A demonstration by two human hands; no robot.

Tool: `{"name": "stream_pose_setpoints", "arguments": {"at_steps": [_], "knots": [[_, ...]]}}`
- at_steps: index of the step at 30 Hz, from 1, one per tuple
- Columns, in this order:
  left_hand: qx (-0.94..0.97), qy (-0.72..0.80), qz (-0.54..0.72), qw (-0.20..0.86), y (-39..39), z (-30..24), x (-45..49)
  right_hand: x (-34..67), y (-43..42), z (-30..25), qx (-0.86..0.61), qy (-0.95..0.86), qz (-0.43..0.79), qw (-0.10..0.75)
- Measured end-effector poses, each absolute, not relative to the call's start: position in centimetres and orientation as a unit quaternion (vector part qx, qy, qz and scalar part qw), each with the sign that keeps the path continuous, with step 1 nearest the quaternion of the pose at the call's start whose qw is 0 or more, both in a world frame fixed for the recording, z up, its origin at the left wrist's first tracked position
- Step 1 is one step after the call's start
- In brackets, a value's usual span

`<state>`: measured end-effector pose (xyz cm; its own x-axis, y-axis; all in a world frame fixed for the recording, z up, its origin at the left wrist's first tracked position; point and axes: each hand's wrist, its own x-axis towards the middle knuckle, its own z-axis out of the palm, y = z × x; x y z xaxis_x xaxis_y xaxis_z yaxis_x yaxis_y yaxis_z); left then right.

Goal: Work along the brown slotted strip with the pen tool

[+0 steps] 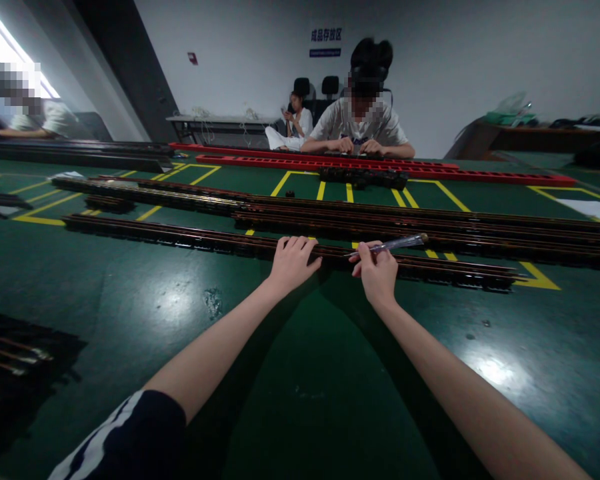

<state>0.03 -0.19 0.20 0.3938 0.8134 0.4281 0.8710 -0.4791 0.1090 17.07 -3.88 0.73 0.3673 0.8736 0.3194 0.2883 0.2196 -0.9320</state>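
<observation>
A long dark rail point(190, 237) with copper strips lies across the green floor in front of me. My left hand point(293, 263) rests on top of it, fingers curled over its far edge. Just to the right, my right hand point(377, 270) pinches a clear-handled screwdriver point(395, 245), its tip pointing left onto the rail and its handle sticking out to the upper right.
More dark rails point(430, 223) lie parallel behind. Long red rails point(380, 167) lie farther back, where a person in a white shirt point(357, 123) works. Another person point(297, 123) sits by a table. Dark parts point(10, 353) lie at my left.
</observation>
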Motion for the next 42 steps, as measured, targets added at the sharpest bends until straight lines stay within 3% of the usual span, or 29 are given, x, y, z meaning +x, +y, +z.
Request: {"name": "stream_pose_setpoints", "arguments": {"at_steps": [42], "knots": [[-0.824, -0.514, -0.214, 0.105, -0.7, 0.09, 0.38, 17.02, -3.71, 0.38, -0.554, -0.554, 0.253, 0.568]]}}
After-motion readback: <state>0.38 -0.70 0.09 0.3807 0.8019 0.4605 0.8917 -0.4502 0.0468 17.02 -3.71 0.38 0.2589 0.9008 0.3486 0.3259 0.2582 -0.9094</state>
